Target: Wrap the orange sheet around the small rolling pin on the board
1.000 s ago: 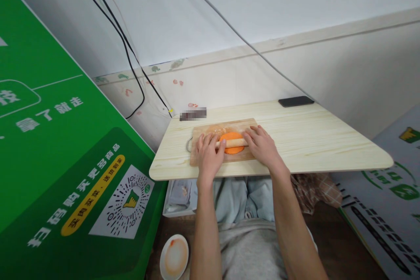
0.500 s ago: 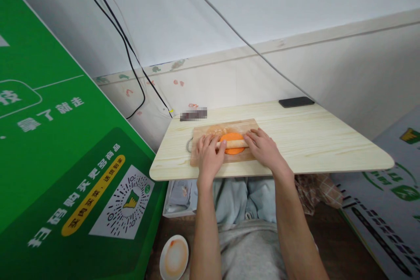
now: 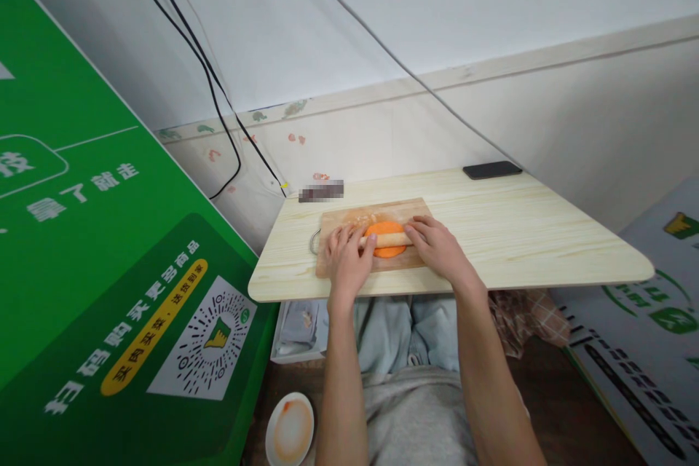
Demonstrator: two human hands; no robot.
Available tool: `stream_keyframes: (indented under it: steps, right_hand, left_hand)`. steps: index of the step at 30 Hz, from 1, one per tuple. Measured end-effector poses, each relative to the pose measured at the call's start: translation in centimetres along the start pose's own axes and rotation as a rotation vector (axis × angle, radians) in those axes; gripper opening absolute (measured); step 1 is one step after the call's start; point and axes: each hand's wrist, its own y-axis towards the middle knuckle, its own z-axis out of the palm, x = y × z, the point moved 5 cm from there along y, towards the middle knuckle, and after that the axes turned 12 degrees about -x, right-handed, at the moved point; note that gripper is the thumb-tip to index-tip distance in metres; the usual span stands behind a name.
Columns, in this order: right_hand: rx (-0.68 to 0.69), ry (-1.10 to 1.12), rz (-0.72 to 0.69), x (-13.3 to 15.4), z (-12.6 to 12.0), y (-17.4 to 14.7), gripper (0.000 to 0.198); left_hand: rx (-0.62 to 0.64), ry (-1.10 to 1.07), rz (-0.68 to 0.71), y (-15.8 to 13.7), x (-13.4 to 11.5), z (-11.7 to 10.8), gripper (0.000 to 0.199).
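A wooden rolling pin [image 3: 389, 239] lies across a flat round of orange dough [image 3: 390, 252]. The dough rests on a wooden cutting board [image 3: 404, 207] with a metal handle at its left end. My left hand [image 3: 349, 256] grips the pin's left end, thumb against the dough's edge. On the other end, my right hand [image 3: 437, 244] has its fingers curled over the wood. Both pin ends are hidden under my hands. Pale smudges mark the board behind the dough.
The board sits on a light wood-grain table [image 3: 524, 233]. A black phone [image 3: 492, 170] and a pixelated dark item [image 3: 321, 191] lie toward the wall. Below are a white plate [image 3: 290, 428] with orange residue and a white box [image 3: 298, 331]. A green panel [image 3: 180, 233] stands left.
My hands and the rolling pin stay nearly in the same place on the dough. The view has shifted very slightly.
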Motion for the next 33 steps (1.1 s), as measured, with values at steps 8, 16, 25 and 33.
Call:
stream_keyframes:
  steps: [8, 16, 25, 33]
  right_hand:
    - [-0.056, -0.015, 0.051, 0.63, -0.29, 0.17, 0.046]
    - [0.012, -0.006, 0.017, 0.69, -0.68, -0.16, 0.046]
    - [0.010, 0.007, 0.004, 0.23, -0.58, 0.01, 0.046]
    - [-0.056, 0.022, 0.071, 0.34, -0.47, 0.21, 0.046]
  left_hand:
    - [0.004, -0.013, 0.000, 0.01, -0.01, 0.03, 0.041]
    - [0.007, -0.005, 0.005, 0.04, 0.04, 0.10, 0.040]
    - [0.004, 0.004, 0.003, 0.06, -0.07, 0.24, 0.040]
    - [0.000, -0.005, 0.007, 0.08, -0.04, 0.30, 0.039]
